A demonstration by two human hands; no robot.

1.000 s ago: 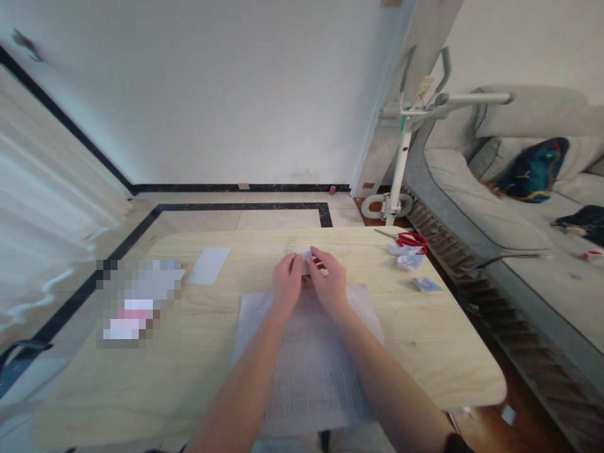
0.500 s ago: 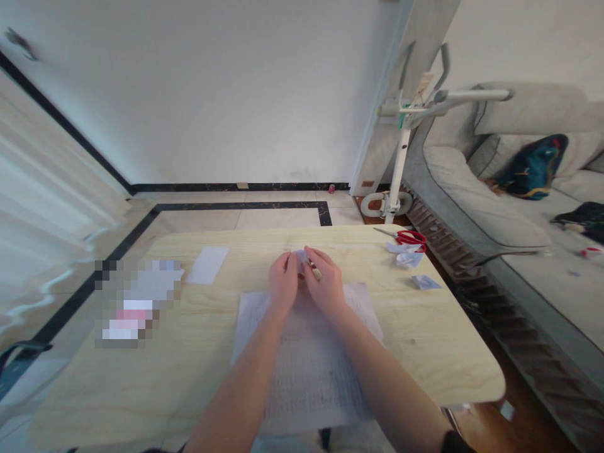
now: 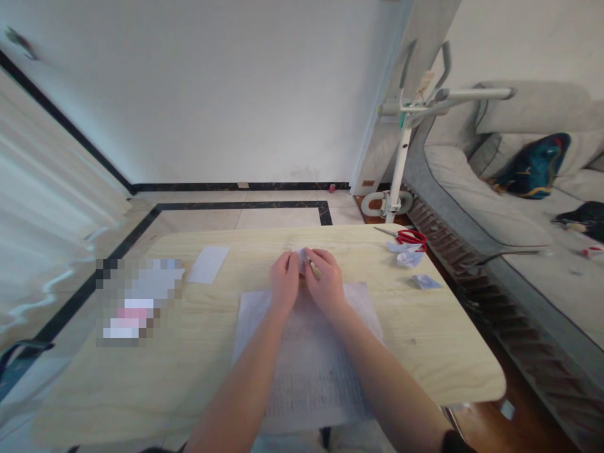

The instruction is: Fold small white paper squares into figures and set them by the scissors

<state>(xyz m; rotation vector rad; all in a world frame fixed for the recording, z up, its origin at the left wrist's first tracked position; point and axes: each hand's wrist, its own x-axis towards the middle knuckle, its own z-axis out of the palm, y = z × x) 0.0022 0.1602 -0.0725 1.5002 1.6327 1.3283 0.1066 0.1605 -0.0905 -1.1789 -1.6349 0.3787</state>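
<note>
My left hand [image 3: 285, 282] and my right hand [image 3: 325, 278] meet over the far edge of a large printed sheet [image 3: 316, 371]. Pinched between the fingertips of both is a small piece of white paper [image 3: 302, 254], mostly hidden by them. A short, slim thing with a pale end [image 3: 315, 270] also shows in the grasp of my right hand; its kind is too small to make out. The fingers of each hand are closed.
Red-handled scissors [image 3: 410, 239] lie at the table's far right, touching folded white papers [image 3: 408, 257]. Nearer is another folded piece [image 3: 426, 282]. A blank white card [image 3: 208, 264] lies left, beside a blurred-out patch [image 3: 141, 299]. The wooden table [image 3: 438, 352] has rounded corners; a sofa [image 3: 500, 220] stands right.
Both hands stay in place over the sheet, with only a slight shift of the fingers around the small paper. Nothing else on the table has moved.
</note>
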